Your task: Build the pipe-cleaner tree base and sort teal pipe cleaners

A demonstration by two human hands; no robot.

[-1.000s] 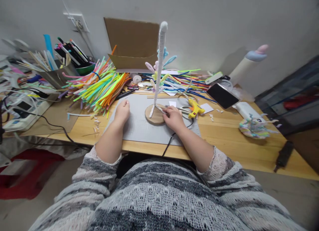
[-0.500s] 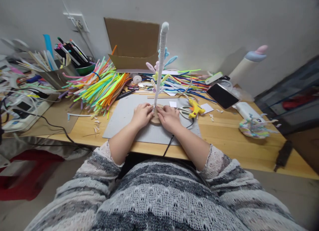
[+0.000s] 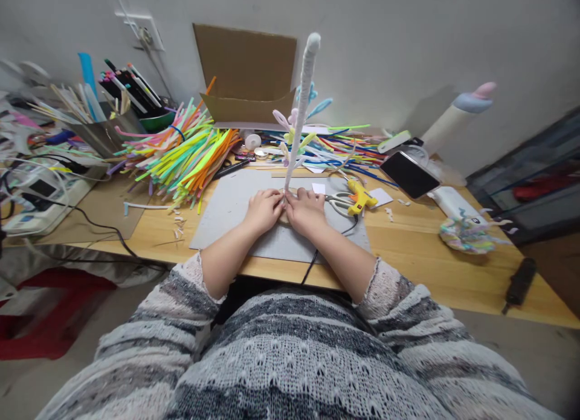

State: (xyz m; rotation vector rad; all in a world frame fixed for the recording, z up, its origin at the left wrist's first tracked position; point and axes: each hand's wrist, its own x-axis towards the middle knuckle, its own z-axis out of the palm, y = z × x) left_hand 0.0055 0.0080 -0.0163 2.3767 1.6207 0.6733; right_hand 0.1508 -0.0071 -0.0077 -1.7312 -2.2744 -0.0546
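Note:
A tall white wrapped stem (image 3: 304,87) rises from a round brown base (image 3: 284,217), leaning slightly right at its top. Pastel pipe-cleaner flowers (image 3: 292,130) show beside and behind it. My left hand (image 3: 265,211) is closed, its fingertips pinching the stem's foot from the left. On the other side, my right hand (image 3: 306,211) is closed too, thumb and fingers pressed to the same foot. Both hands cover most of the base, which rests on a grey board (image 3: 222,208). Just right of my right hand lie a yellow glue gun (image 3: 361,197) and pliers (image 3: 339,199).
A thick bundle of coloured pipe cleaners (image 3: 181,160) lies at left, near a metal holder (image 3: 102,133) of sticks. Behind stands an open cardboard box (image 3: 247,63). A phone (image 3: 410,174), a white bottle (image 3: 453,118) and a dark-handled tool (image 3: 519,284) are at right.
The whole view has shifted slightly. My fingers have drawn closer together around the stem's foot, covering more of the round base.

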